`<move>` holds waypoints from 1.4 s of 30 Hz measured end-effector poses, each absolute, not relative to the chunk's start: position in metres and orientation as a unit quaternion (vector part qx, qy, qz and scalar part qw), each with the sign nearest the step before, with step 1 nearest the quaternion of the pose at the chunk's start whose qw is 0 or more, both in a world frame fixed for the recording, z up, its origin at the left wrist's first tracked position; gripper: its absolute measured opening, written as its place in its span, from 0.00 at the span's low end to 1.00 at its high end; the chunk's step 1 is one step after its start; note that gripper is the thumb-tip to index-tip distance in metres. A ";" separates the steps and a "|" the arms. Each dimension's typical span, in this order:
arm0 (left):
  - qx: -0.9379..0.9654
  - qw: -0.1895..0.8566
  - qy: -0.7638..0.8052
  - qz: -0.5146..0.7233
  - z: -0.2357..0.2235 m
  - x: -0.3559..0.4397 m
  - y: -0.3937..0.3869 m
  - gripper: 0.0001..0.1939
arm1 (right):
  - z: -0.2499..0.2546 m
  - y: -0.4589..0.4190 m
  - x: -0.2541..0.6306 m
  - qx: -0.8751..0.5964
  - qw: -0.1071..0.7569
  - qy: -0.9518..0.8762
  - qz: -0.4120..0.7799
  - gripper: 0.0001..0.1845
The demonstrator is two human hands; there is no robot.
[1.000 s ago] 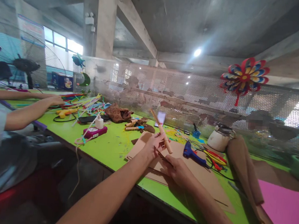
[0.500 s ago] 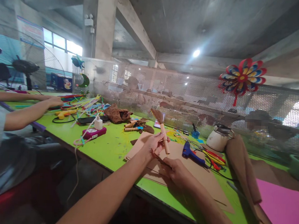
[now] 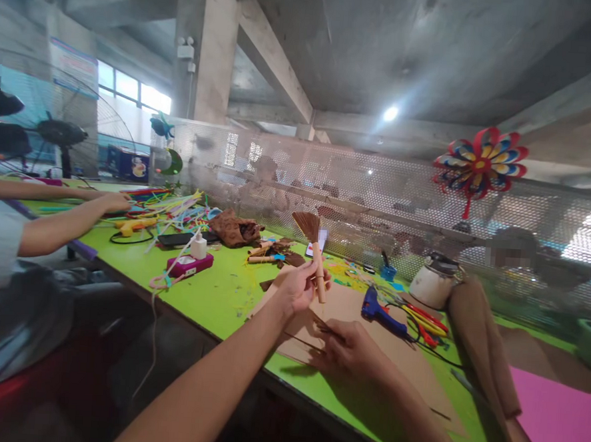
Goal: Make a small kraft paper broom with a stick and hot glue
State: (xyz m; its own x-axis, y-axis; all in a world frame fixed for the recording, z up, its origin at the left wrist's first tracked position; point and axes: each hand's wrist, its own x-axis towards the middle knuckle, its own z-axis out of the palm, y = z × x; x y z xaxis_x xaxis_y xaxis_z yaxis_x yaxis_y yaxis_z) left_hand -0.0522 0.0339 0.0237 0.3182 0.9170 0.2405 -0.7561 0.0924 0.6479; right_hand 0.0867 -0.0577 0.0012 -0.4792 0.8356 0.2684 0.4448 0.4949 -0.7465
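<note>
My left hand (image 3: 303, 285) is closed around the light tan handle of a small brush-like piece (image 3: 319, 270), whose brown fan-shaped head spreads at the top. It is held nearly upright above the sheets of brown cardboard (image 3: 392, 347). Lower and to the right, my right hand (image 3: 351, 344) pinches thin dark brown strips (image 3: 323, 325); their exact kind is hard to make out. A blue glue gun (image 3: 382, 313) lies on the cardboard beyond my right hand.
The green table (image 3: 220, 303) carries a purple power strip (image 3: 190, 265), a crumpled brown bundle (image 3: 235, 229), red- and yellow-handled tools (image 3: 427, 320) and a white kettle (image 3: 432, 283). Pink paper (image 3: 554, 417) lies at right. At left, another person's hand (image 3: 114, 202) reaches toward coloured strips (image 3: 176, 204).
My left hand has turned the brush-like piece more upright, so its fanned head shows wider. My right hand has drawn slightly down and away from it. The view has shifted a little.
</note>
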 end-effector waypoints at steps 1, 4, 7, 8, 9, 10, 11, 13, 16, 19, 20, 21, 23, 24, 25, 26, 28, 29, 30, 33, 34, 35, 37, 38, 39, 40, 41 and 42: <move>0.352 0.734 0.107 0.571 0.024 -0.054 0.034 0.06 | 0.004 -0.058 0.090 -0.397 0.327 -0.793 0.326 0.14; 0.365 0.754 0.083 0.541 0.026 -0.057 0.034 0.08 | 0.011 -0.052 0.104 -0.403 0.430 -0.734 0.337 0.20; 0.381 0.778 0.061 0.496 0.027 -0.059 0.032 0.09 | 0.014 -0.040 0.120 -0.429 0.529 -0.667 0.303 0.25; 0.383 0.784 0.058 0.485 0.028 -0.059 0.030 0.09 | 0.013 -0.037 0.123 -0.443 0.538 -0.658 0.286 0.26; 0.386 0.788 0.056 0.476 0.028 -0.059 0.029 0.10 | 0.011 -0.034 0.125 -0.456 0.536 -0.657 0.269 0.27; 0.389 0.791 0.055 0.470 0.028 -0.059 0.029 0.10 | 0.009 -0.031 0.125 -0.465 0.527 -0.664 0.255 0.28; 0.393 0.792 0.054 0.464 0.028 -0.059 0.028 0.11 | 0.006 -0.029 0.125 -0.470 0.515 -0.674 0.243 0.29; 0.395 0.797 0.055 0.453 0.028 -0.059 0.027 0.11 | 0.001 -0.027 0.120 -0.476 0.498 -0.688 0.228 0.30; 0.390 0.806 0.061 0.442 0.027 -0.058 0.027 0.13 | -0.003 -0.026 0.113 -0.493 0.495 -0.682 0.218 0.31; 0.401 0.803 0.061 0.437 0.027 -0.058 0.027 0.15 | -0.001 -0.027 0.110 -0.502 0.489 -0.684 0.205 0.31; 0.410 0.798 0.062 0.437 0.027 -0.057 0.027 0.15 | 0.001 -0.029 0.110 -0.503 0.484 -0.687 0.201 0.30; 0.421 0.792 0.065 0.438 0.027 -0.057 0.026 0.15 | 0.003 -0.030 0.110 -0.505 0.479 -0.690 0.198 0.30; 0.445 0.775 0.073 0.443 0.026 -0.056 0.026 0.14 | 0.006 -0.033 0.110 -0.504 0.472 -0.696 0.196 0.28; 0.456 0.765 0.080 0.448 0.026 -0.055 0.025 0.14 | 0.007 -0.035 0.110 -0.499 0.469 -0.701 0.197 0.27; 0.465 0.754 0.090 0.455 0.026 -0.054 0.024 0.13 | 0.007 -0.035 0.110 -0.492 0.468 -0.706 0.200 0.27; 0.473 0.742 0.101 0.465 0.027 -0.052 0.023 0.13 | 0.007 -0.035 0.111 -0.485 0.469 -0.709 0.204 0.26; 0.491 0.714 0.122 0.484 0.027 -0.050 0.021 0.14 | 0.004 -0.032 0.114 -0.473 0.473 -0.714 0.206 0.27; 0.502 0.699 0.130 0.492 0.027 -0.049 0.020 0.15 | 0.003 -0.029 0.116 -0.469 0.474 -0.717 0.206 0.27; 0.517 0.683 0.135 0.498 0.027 -0.048 0.019 0.17 | 0.001 -0.027 0.118 -0.464 0.473 -0.720 0.205 0.28; 0.552 0.649 0.143 0.503 0.027 -0.046 0.017 0.20 | 0.000 -0.023 0.124 -0.449 0.465 -0.736 0.200 0.27; 0.555 0.646 0.146 0.503 0.027 -0.045 0.017 0.20 | 0.001 -0.023 0.125 -0.447 0.461 -0.740 0.200 0.27; 0.554 0.648 0.148 0.501 0.027 -0.045 0.017 0.19 | 0.002 -0.023 0.125 -0.446 0.458 -0.743 0.196 0.27; 0.544 0.662 0.150 0.494 0.027 -0.046 0.016 0.17 | 0.005 -0.025 0.124 -0.451 0.456 -0.745 0.184 0.27; 0.537 0.671 0.150 0.489 0.027 -0.046 0.016 0.16 | 0.006 -0.025 0.123 -0.455 0.459 -0.743 0.173 0.27; 0.531 0.680 0.150 0.483 0.027 -0.046 0.016 0.15 | 0.007 -0.026 0.123 -0.458 0.466 -0.740 0.159 0.26; 0.526 0.688 0.150 0.478 0.028 -0.047 0.016 0.14 | 0.007 -0.026 0.122 -0.460 0.475 -0.736 0.144 0.25; 0.522 0.694 0.150 0.473 0.028 -0.047 0.015 0.14 | 0.007 -0.026 0.122 -0.460 0.487 -0.731 0.130 0.24; 0.519 0.699 0.149 0.469 0.029 -0.047 0.015 0.13 | 0.007 -0.025 0.122 -0.457 0.500 -0.726 0.118 0.23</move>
State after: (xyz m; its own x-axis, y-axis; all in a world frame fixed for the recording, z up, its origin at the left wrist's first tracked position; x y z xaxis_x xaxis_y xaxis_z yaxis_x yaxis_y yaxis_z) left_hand -0.0470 0.0148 0.0290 0.5157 0.8103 0.2783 -0.5001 0.0209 0.8657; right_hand 0.1224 -0.0253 0.0073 -0.0808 0.7821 0.6179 0.5454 0.5536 -0.6293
